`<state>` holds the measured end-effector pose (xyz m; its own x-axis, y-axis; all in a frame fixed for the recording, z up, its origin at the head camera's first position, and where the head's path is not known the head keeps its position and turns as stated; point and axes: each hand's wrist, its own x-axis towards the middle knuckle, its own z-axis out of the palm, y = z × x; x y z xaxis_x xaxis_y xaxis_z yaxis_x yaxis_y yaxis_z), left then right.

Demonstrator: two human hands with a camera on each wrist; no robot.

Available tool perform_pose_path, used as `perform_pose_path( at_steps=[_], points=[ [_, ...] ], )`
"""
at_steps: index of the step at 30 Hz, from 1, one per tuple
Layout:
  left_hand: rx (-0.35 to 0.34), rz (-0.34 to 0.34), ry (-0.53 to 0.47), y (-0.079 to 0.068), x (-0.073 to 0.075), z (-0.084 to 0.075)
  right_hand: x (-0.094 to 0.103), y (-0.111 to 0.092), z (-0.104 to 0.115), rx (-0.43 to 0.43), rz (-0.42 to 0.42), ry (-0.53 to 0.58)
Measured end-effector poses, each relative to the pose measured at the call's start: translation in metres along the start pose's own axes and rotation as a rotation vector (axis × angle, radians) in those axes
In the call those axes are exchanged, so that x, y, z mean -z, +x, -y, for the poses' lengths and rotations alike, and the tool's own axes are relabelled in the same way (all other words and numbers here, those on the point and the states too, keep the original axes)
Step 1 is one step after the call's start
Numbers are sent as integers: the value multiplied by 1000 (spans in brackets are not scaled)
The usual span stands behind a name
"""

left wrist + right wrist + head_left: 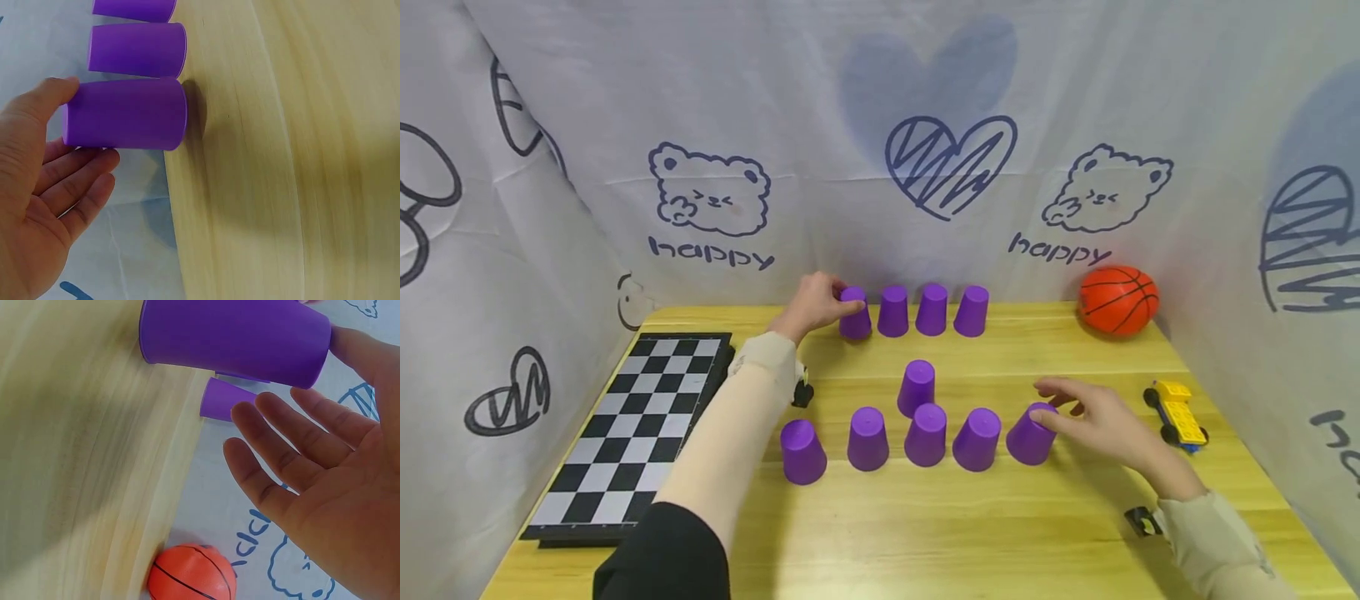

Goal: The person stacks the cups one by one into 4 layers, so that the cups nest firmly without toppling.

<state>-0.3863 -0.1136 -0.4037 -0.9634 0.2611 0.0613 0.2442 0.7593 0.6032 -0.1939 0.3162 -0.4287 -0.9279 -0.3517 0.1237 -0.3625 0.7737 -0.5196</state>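
Note:
Purple cups stand upside down on the wooden table (880,533). My left hand (816,302) pinches the leftmost cup (854,323) of the back row, its thumb (53,97) on one side of the narrow end and fingers on the other. At the right end of the front row, my right hand (1105,423) holds another cup (1030,439) near its top between thumb and index finger; the other fingers spread away from it. Several more cups fill both rows, and a single cup (917,392) stands just behind the middle of the front row.
A black-and-white chessboard (632,425) lies along the left side. An orange toy basketball (1118,302) sits in the back right corner, with a yellow toy vehicle (1182,414) nearer on the right. A printed white cloth (835,200) hangs behind and beside the table.

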Motion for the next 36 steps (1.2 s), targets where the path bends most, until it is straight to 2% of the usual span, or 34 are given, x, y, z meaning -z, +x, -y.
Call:
perform_pose_path(
  at_steps=[10, 19, 30, 36],
  points=[
    [73, 14, 8, 9, -11, 10, -2, -9, 1, -42, 18, 25],
    [90, 24, 13, 14, -16, 10, -6, -13, -1, -50, 2, 33],
    [105, 48, 16, 14, -15, 7, -8, -15, -2, -31, -18, 33],
    [103, 55, 28, 13, -8, 3, -8, -17, -3, -30, -14, 13]
  ],
)
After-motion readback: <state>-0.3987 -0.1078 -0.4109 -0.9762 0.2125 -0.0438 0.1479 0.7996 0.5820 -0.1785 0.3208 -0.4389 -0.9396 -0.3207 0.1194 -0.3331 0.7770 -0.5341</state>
